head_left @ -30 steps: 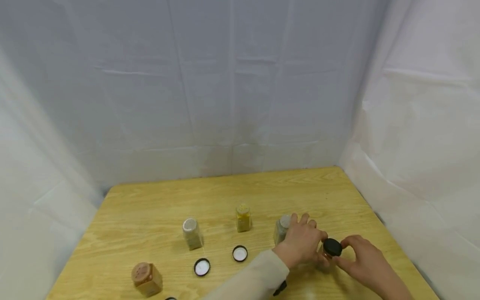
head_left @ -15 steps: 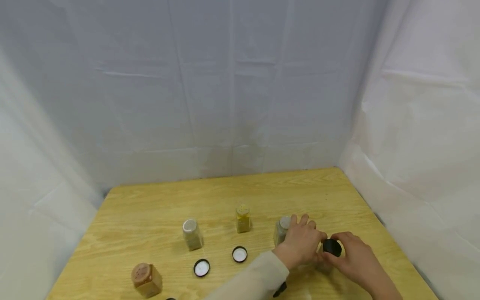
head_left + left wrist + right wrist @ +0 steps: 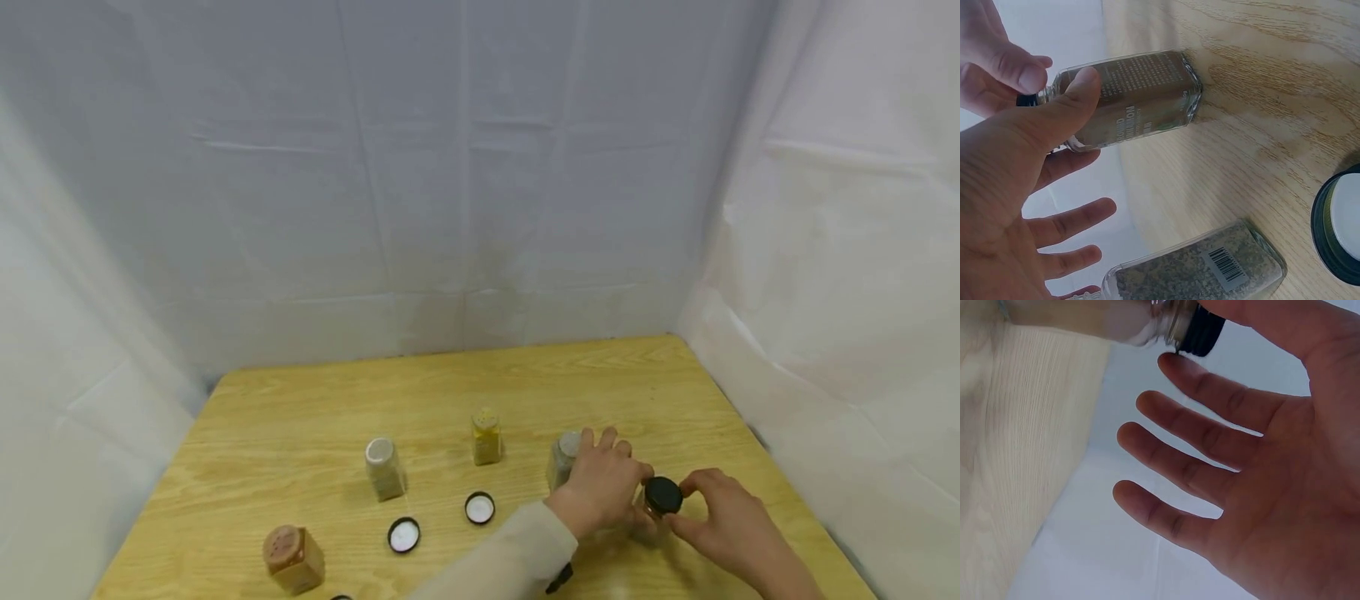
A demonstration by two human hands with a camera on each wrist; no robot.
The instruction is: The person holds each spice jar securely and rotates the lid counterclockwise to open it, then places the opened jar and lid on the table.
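Observation:
A square glass spice jar of brown powder [image 3: 1141, 94], its label partly reading "cinnamon", stands upright at the table's right side. My left hand [image 3: 603, 487] grips its upper part between thumb and index finger, the other fingers spread. On top of the jar sits a black lid [image 3: 663, 496]. Thumb and index finger of my right hand [image 3: 723, 525] pinch that lid from its right side. In the right wrist view, the remaining right fingers extend away from it. Close beside my left fingers is a jar of coarse grey-white seasoning [image 3: 1191, 269], without a lid.
Other uncapped jars stand on the wooden table [image 3: 337, 400]: a yellow one [image 3: 486, 437], a pale grey one [image 3: 386, 468] and an orange-brown one [image 3: 295, 558]. Black lids with white liners [image 3: 479, 507] lie among them. White sheeting [image 3: 465, 208] surrounds the table.
Half a second ago my right hand was turned further around the lid; it has since rotated back to the right, near its earlier position. The left hand and jar have stayed put.

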